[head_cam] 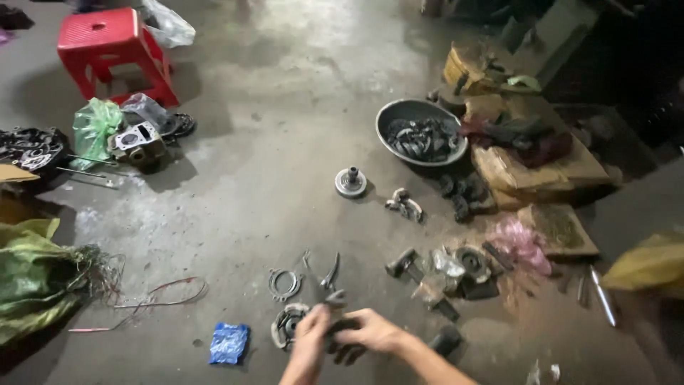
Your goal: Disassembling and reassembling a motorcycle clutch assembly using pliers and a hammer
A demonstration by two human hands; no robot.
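Blue crumpled packet (pixel 229 343) lies left of both hands (pixel 340 335) gripping a dark metal part (pixel 340 329).

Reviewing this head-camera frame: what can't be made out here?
- Dark metal part held in both hands: shape hidden by the left hand and right hand, and motion-blurred.
- Contents of the grey round metal basin: dark pieces, too small to identify.
- Dark cylindrical piece: partly behind the right forearm.
- Yellow sack: cut off by the right edge.
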